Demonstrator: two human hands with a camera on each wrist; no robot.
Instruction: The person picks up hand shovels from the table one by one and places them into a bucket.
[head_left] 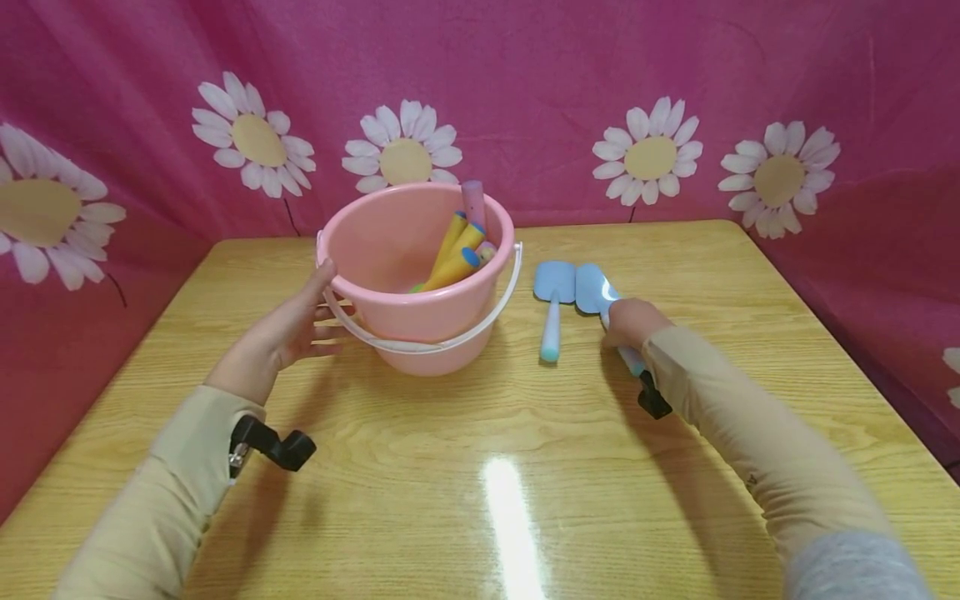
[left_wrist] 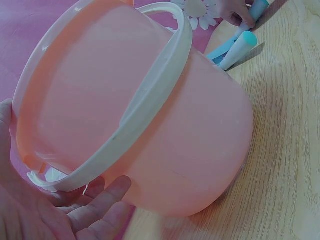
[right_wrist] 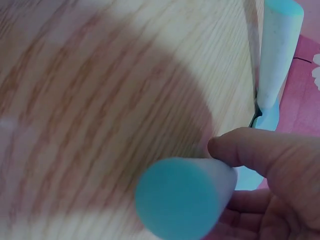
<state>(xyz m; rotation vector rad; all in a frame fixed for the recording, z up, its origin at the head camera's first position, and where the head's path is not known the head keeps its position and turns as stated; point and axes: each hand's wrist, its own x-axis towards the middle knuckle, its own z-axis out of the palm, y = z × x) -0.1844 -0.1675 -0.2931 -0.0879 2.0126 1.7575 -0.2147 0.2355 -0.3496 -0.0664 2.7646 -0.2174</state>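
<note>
A pink bucket (head_left: 420, 333) with a white handle (head_left: 442, 343) stands at the back left of the table. My left hand (head_left: 288, 333) is at its left side, thumb at the rim and fingers spread along the outer wall, as the left wrist view also shows. Two blue toy shovels lie right of the bucket. My right hand (head_left: 633, 323) grips the handle of the right shovel (head_left: 592, 287); its turquoise handle end (right_wrist: 177, 200) shows large in the right wrist view. The other shovel (head_left: 551, 329) lies next to it, blades touching or nearly so.
Inside the bucket, yellow sticks with blue ends (head_left: 447, 268) and a pink-purple piece (head_left: 473, 200) lean on the right wall. A pink curtain (head_left: 525, 108) with daisies hangs behind the wooden table (head_left: 390, 475).
</note>
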